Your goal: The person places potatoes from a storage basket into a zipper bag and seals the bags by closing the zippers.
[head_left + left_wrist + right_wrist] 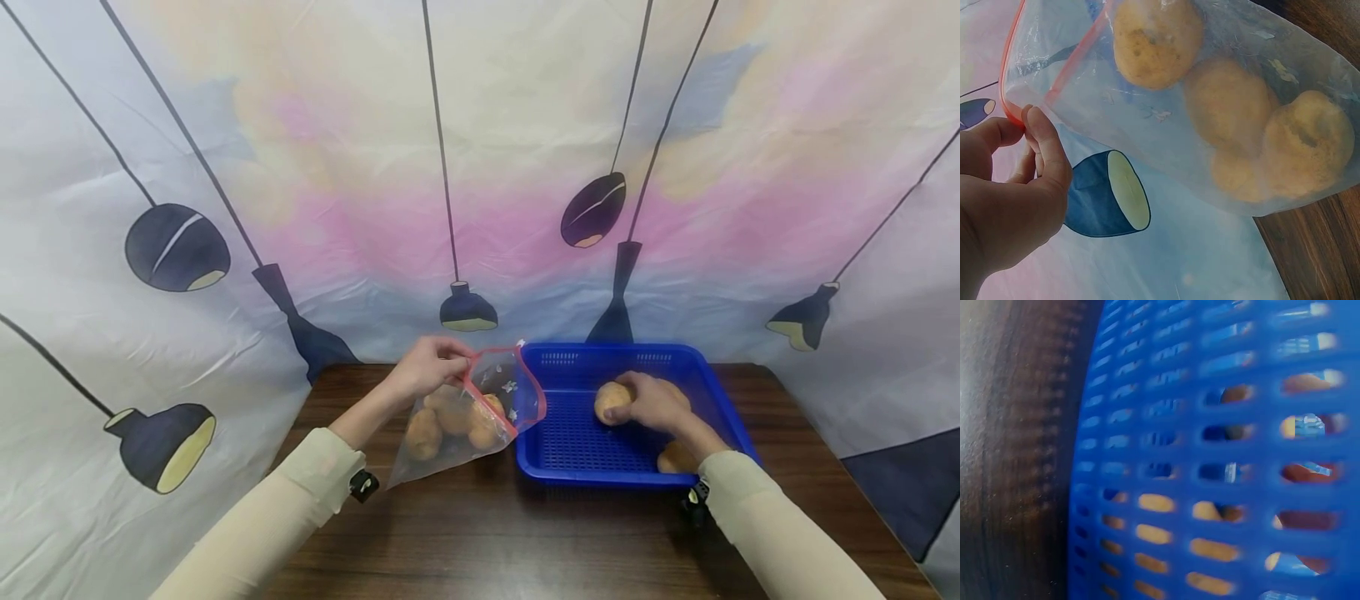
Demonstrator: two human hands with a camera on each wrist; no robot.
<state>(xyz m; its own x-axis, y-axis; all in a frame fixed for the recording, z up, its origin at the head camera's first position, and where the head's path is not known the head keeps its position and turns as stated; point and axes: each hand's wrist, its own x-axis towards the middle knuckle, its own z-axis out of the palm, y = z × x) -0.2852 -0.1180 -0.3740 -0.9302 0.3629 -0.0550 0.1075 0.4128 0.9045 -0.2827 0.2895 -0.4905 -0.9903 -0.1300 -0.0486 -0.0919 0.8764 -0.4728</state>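
Note:
My left hand pinches the red-edged rim of a clear zip bag between thumb and fingers. Several potatoes sit inside the bag, whose mouth gapes toward the basket. Over in the blue plastic basket, the fingers and thumb of my right hand grip a potato. Another potato shows partly behind that hand, and one more potato lies by the near right wall, partly covered by the wrist. In the right wrist view the basket's slotted wall hides most of the right hand.
Both bag and basket are at a dark wood-grain table, the bag on the left. A cloth backdrop printed with hanging lamps rises behind the table. The basket's raised rim stands between the right forearm and the potatoes.

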